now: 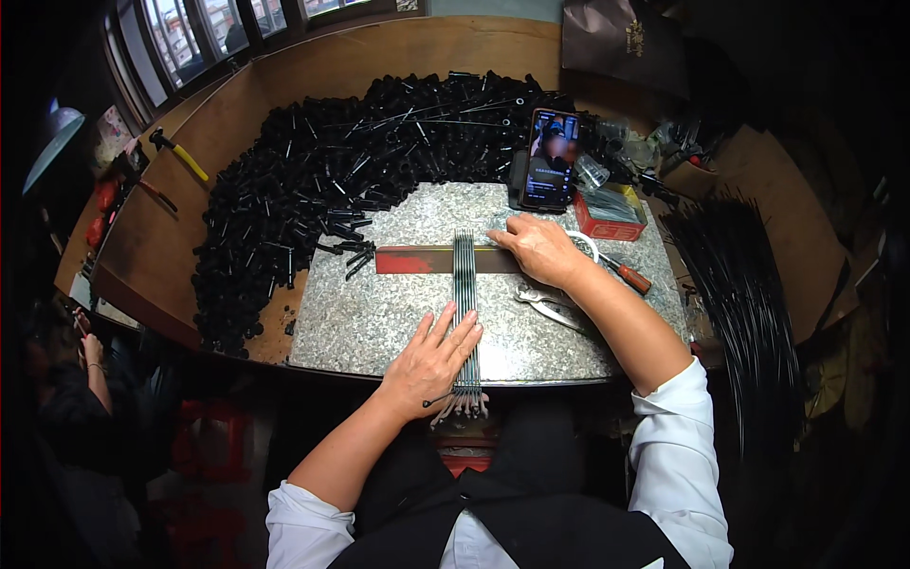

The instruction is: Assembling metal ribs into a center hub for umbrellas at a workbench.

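Note:
A row of thin metal rods (464, 275) lies side by side on the speckled stone slab (379, 327), crossing over a flat bar (408, 260) with worn red paint. The rods' near ends, some with small knobs, stick out past the slab's front edge. My left hand (431, 360) rests flat with its fingers stretched out, fingertips on the rods' left side. At the bar's right end, my right hand (536, 248) is closed with curled fingers, its fingertips near the rods' far ends. Whatever it may hold is hidden. Silver pliers (550, 308) lie below my right wrist.
A big heap of black tubular parts (284, 180) fills the back and left. A phone (552, 159) stands behind a red box (611, 226) of thin pieces. A screwdriver (633, 278) lies right, beside a bundle of long black rods (744, 294). A yellow-handled hammer (180, 155) hangs left; another person's hand (90, 349) shows.

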`<action>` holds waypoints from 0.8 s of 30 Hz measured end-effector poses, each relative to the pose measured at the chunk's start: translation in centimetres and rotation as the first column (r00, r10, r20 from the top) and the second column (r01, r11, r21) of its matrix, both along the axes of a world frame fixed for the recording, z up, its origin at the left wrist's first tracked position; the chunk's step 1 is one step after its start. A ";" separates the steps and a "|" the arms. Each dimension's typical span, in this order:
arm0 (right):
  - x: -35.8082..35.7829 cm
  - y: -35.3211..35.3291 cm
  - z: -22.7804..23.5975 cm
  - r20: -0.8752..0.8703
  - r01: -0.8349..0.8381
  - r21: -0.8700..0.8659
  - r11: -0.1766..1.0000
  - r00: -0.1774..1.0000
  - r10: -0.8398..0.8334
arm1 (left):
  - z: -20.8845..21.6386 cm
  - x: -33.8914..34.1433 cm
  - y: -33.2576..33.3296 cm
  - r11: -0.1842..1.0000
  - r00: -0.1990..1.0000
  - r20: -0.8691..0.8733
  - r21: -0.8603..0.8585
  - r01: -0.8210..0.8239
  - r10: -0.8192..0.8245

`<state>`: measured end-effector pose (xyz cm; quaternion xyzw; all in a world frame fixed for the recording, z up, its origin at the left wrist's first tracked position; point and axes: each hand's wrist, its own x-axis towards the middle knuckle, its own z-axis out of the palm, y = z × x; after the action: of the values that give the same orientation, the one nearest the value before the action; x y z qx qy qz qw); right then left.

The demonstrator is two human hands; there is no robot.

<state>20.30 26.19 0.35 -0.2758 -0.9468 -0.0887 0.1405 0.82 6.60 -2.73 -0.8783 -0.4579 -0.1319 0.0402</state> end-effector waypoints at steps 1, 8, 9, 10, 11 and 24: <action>0.0 0.0 0.0 -0.006 -0.004 0.005 1.000 1.000 0.004 | -0.1 0.0 0.1 1.000 1.000 -0.018 0.019 -0.003 0.003; 0.2 0.2 -0.4 -0.028 -0.004 -0.017 1.000 1.000 0.004 | 0.6 0.3 0.0 1.000 1.000 0.008 0.002 -0.005 0.005; 0.1 0.3 -0.4 -0.015 0.000 -0.015 1.000 1.000 0.000 | 0.7 0.4 0.0 1.000 1.000 0.003 0.002 0.001 -0.001; 0.0 0.3 -0.4 -0.002 0.004 -0.014 1.000 1.000 -0.004 | 0.8 0.4 0.0 1.000 1.000 -0.001 0.000 -0.006 0.006; 0.0 0.4 -0.5 -0.007 0.011 -0.015 1.000 1.000 -0.011 | 0.9 0.4 -0.1 1.000 1.000 -0.006 -0.001 -0.012 0.012; -0.1 0.6 -0.9 -0.032 -0.016 0.003 1.000 0.999 0.016 | 1.1 1.0 0.0 0.999 0.999 0.028 -0.047 -0.016 0.018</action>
<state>20.16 26.79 -0.58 -0.2696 -0.9464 -0.0843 0.1566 1.81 6.58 -1.67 -0.8731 -0.4688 -0.1331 0.0141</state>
